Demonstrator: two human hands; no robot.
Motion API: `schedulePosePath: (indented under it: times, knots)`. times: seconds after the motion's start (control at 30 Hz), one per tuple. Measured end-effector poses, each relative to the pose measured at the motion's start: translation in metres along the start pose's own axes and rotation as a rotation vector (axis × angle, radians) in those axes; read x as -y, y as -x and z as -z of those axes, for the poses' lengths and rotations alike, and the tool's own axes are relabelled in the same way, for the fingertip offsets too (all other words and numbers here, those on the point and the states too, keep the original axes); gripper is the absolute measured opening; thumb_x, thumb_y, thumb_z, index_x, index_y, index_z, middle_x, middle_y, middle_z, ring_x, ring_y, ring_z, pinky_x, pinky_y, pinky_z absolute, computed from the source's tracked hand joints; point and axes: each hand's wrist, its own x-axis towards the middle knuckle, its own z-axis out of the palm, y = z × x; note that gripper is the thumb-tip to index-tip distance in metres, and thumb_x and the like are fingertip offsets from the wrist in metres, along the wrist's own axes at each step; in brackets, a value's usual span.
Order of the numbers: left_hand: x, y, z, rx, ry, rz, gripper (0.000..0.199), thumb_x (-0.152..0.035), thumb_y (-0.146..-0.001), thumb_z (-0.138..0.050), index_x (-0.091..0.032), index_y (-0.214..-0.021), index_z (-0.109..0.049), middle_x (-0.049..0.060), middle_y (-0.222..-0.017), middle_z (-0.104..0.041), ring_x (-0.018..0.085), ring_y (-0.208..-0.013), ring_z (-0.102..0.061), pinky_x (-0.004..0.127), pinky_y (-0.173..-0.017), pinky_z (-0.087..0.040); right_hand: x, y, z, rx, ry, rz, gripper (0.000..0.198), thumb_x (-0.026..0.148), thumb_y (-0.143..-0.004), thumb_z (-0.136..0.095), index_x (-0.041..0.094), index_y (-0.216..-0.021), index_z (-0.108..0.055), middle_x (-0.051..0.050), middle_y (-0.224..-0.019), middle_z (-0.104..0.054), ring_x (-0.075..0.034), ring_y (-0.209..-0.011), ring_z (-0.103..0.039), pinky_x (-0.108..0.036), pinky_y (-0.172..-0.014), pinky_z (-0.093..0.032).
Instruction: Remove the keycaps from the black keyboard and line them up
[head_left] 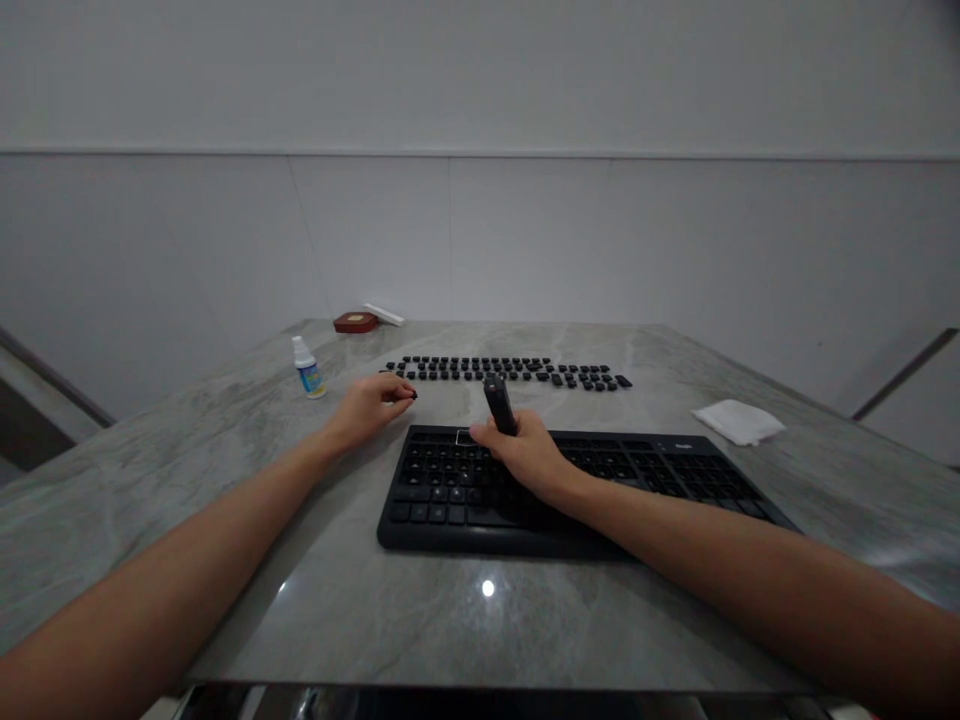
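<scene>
My right hand point(529, 455) is closed around the black handle of a keycap puller point(499, 402), held over the upper left part of a black keyboard point(495, 540). A thin pale wire outline shows beside the thumb, against the top rows. My left hand point(375, 402) pinches a small black keycap point(414, 396) between thumb and fingertips, just above the table beyond the keyboard's left corner. Behind both hands, loose black keycaps point(517, 375) lie in rows on the table. Some keys remain on the keyboard's lower left; my right hand and forearm hide part of it.
A small white spray bottle point(309, 372) with a blue and yellow label stands at the left. Farther back lie a reddish-brown box point(355, 322) and a white flat object point(384, 314). A folded white cloth or tissue point(739, 422) rests on the marbled grey table point(337, 610) at right.
</scene>
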Motion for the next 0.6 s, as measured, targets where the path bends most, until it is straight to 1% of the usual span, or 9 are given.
schedulePosePath:
  times: [0.03, 0.1, 0.2, 0.27, 0.37, 0.47, 0.53, 0.6]
  knots:
    - [0.008, -0.003, 0.000, 0.030, -0.081, 0.017, 0.014, -0.027, -0.078, -0.061, -0.016, -0.077, -0.070, 0.008, -0.093, -0.072, 0.018, -0.081, -0.066, 0.034, -0.080, -0.055, 0.000, 0.000, 0.000, 0.001, 0.004, 0.002, 0.039, 0.037, -0.074, -0.059, 0.020, -0.049, -0.034, 0.007, -0.049, -0.028, -0.008, -0.050, -0.027, -0.026, -0.051, -0.023]
    - [0.019, -0.007, -0.003, 0.078, -0.135, 0.018, 0.013, -0.024, -0.075, -0.060, -0.017, -0.074, -0.071, 0.007, -0.089, -0.072, 0.019, -0.079, -0.065, 0.033, -0.079, -0.054, -0.002, -0.001, 0.000, 0.001, 0.010, 0.014, 0.039, 0.038, -0.074, -0.059, 0.020, -0.050, -0.034, 0.007, -0.049, -0.028, -0.008, -0.051, -0.027, -0.026, -0.050, -0.022]
    - [0.025, -0.010, -0.006, 0.114, -0.161, 0.004, 0.015, -0.023, -0.074, -0.059, -0.017, -0.071, -0.072, 0.007, -0.089, -0.072, 0.019, -0.079, -0.065, 0.033, -0.081, -0.053, -0.003, -0.001, 0.000, -0.007, 0.011, 0.030, 0.040, 0.039, -0.074, -0.060, 0.020, -0.050, -0.033, 0.007, -0.050, -0.028, -0.008, -0.051, -0.028, -0.025, -0.051, -0.023]
    - [0.027, -0.010, -0.006, 0.107, -0.191, 0.016, 0.017, -0.023, -0.075, -0.058, -0.017, -0.074, -0.074, 0.008, -0.092, -0.072, 0.020, -0.080, -0.065, 0.035, -0.082, -0.053, -0.004, -0.001, 0.000, -0.002, 0.007, 0.033, 0.040, 0.039, -0.074, -0.060, 0.020, -0.050, -0.033, 0.007, -0.050, -0.029, -0.008, -0.051, -0.028, -0.026, -0.051, -0.024]
    - [0.028, -0.009, -0.004, 0.078, -0.239, 0.024, 0.021, -0.024, -0.075, -0.058, -0.015, -0.084, -0.075, 0.011, -0.097, -0.069, 0.025, -0.088, -0.064, 0.041, -0.090, -0.050, -0.003, -0.001, 0.000, 0.008, 0.008, 0.031, 0.040, 0.039, -0.075, -0.059, 0.021, -0.050, -0.033, 0.007, -0.050, -0.029, -0.008, -0.051, -0.028, -0.026, -0.051, -0.024]
    - [0.024, -0.008, -0.004, 0.023, -0.290, -0.007, 0.033, -0.020, -0.075, -0.056, -0.014, -0.104, -0.071, 0.012, -0.105, -0.065, 0.028, -0.100, -0.060, 0.043, -0.096, -0.045, -0.003, -0.001, 0.001, 0.003, 0.010, 0.025, 0.039, 0.036, -0.075, -0.059, 0.021, -0.050, -0.033, 0.006, -0.050, -0.029, -0.008, -0.051, -0.029, -0.026, -0.051, -0.024]
    - [0.020, -0.008, -0.004, 0.003, -0.318, -0.018, 0.040, -0.017, -0.077, -0.052, -0.015, -0.113, -0.067, 0.011, -0.107, -0.064, 0.026, -0.100, -0.059, 0.041, -0.096, -0.046, -0.003, -0.001, 0.001, 0.002, 0.008, 0.026, 0.039, 0.035, -0.075, -0.060, 0.020, -0.050, -0.033, 0.006, -0.050, -0.029, -0.008, -0.051, -0.029, -0.026, -0.051, -0.024]
    - [0.018, -0.008, -0.006, 0.026, -0.340, -0.022, 0.040, -0.015, -0.077, -0.048, -0.015, -0.113, -0.067, 0.010, -0.105, -0.064, 0.024, -0.097, -0.060, 0.039, -0.094, -0.048, -0.003, -0.001, 0.001, 0.004, 0.007, 0.034, 0.039, 0.035, -0.075, -0.060, 0.020, -0.050, -0.034, 0.006, -0.049, -0.029, -0.008, -0.051, -0.029, -0.025, -0.051, -0.024]
